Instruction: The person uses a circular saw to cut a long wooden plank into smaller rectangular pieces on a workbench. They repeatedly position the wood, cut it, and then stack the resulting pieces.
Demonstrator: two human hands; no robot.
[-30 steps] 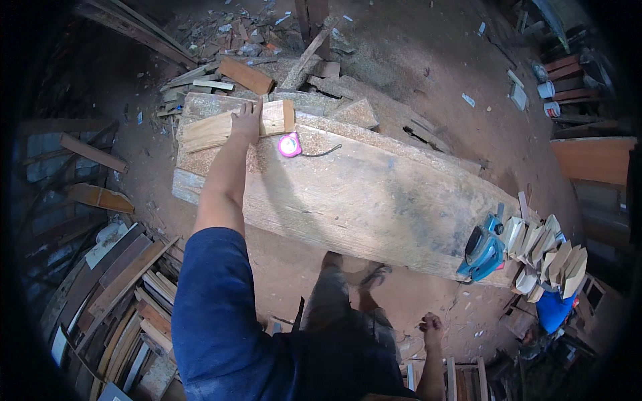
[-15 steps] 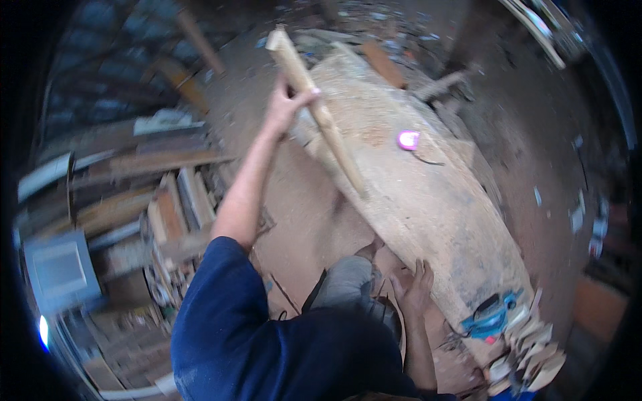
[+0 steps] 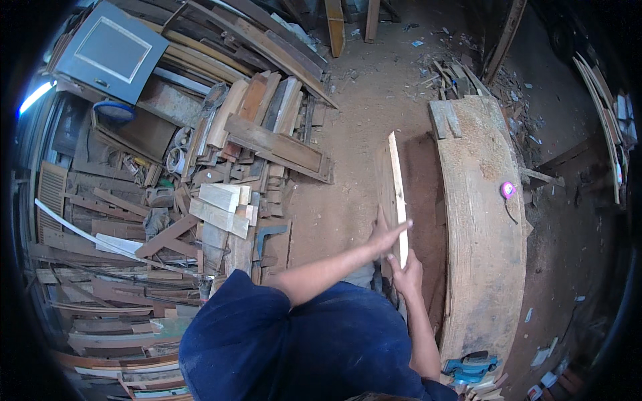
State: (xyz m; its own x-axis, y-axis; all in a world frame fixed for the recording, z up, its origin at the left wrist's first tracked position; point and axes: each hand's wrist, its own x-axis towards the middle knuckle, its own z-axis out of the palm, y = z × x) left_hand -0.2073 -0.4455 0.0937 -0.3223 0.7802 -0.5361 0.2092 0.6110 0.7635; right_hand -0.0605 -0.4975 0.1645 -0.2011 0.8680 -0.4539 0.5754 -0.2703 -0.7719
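I hold a long pale wooden plank (image 3: 396,180) on edge beside the workbench, pointing away from me over the dirt floor. My left hand (image 3: 386,235) presses across the plank's near part with its fingers stretched out. Just below it, my right hand (image 3: 406,273) grips the plank's near end. The thick, sawdust-covered wooden workbench (image 3: 481,254) runs along the right of the plank. A pink tape measure (image 3: 508,190) lies on the bench's far edge, apart from both hands.
A big pile of boards and offcuts (image 3: 227,160) fills the left side, with a grey cabinet door (image 3: 110,50) behind it. A blue tool (image 3: 468,366) sits at the bench's near end. Short wood pieces (image 3: 445,119) lie on its far end. Scraps litter the floor beyond.
My left hand took the plank up off the bench and swung it down beside it. My right hand has come onto its near end. The view has turned left.
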